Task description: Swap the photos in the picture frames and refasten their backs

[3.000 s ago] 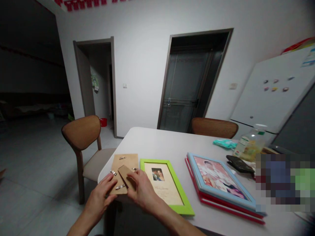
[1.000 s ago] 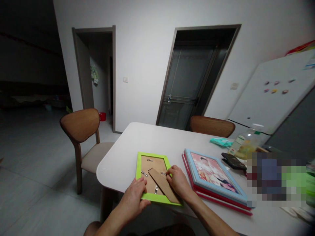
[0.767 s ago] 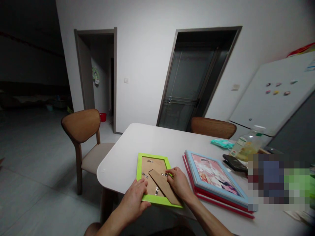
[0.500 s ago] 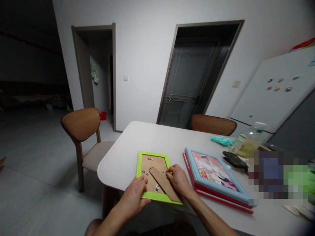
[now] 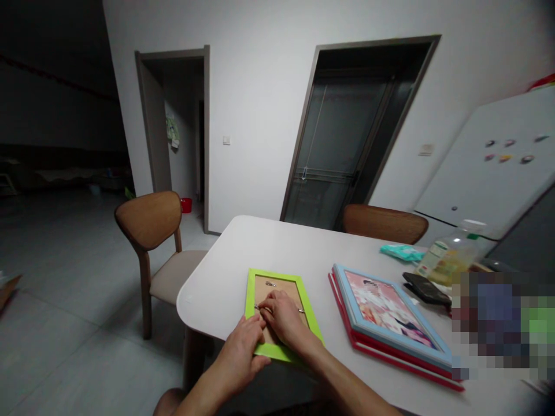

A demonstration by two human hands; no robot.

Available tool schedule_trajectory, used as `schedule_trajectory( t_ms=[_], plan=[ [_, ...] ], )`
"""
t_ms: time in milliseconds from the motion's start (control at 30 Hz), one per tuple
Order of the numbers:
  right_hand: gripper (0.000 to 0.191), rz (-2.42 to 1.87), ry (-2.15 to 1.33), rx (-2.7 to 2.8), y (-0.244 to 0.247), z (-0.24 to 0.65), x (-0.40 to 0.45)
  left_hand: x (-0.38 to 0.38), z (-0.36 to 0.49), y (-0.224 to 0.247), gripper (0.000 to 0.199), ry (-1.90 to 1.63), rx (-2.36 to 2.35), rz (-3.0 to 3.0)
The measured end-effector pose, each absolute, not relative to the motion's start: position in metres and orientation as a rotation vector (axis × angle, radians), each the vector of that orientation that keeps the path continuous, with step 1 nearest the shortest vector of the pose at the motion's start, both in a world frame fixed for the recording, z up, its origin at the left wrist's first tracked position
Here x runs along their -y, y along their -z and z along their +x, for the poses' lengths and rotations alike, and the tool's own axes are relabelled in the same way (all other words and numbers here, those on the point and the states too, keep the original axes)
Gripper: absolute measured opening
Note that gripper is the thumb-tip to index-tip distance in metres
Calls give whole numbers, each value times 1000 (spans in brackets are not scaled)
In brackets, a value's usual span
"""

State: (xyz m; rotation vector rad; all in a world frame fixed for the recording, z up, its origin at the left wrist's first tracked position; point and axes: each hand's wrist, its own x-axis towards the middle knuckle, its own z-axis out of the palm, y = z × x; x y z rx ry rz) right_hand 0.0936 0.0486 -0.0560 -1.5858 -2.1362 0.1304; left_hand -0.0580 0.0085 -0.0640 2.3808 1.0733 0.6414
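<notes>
A lime green picture frame (image 5: 313, 315) lies face down on the white table, its brown backing (image 5: 284, 287) and small metal clips showing. My left hand (image 5: 245, 346) grips the frame's lower left edge, thumb at the near rim and fingers on top. Over the backing is my right hand (image 5: 284, 318), its fingers pinched together near the clip on the left side; whether they hold that clip is hidden. My right hand and forearm cover most of the backing's stand.
Right of the green frame, a blue picture frame (image 5: 344, 280) rests on red ones. Beyond it are a black phone-like object (image 5: 427, 288), a teal packet (image 5: 402, 252) and a clear bottle (image 5: 451, 254). Wooden chairs stand left (image 5: 150, 219) and behind the table (image 5: 384, 224).
My right hand has moved left across the backing, from the right clip to the left one. My left hand keeps its hold on the frame. The view has shifted slightly.
</notes>
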Motion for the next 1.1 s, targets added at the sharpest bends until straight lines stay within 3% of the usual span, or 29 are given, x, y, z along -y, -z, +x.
schedule_trajectory(
  t_ms=[333,767,1100],
  plan=[
    [25,-1475,-262,2237,55,87,-49,-8,-59,61,23,-716,-1041,2365],
    [16,-1862,-321,1778,63,122,-123,-7,-59,60,32,-633,-1076,2380],
    [28,-1902,-510,1516,68,123,-146,-5,-62,61,49,-659,-1117,2384]
  ],
)
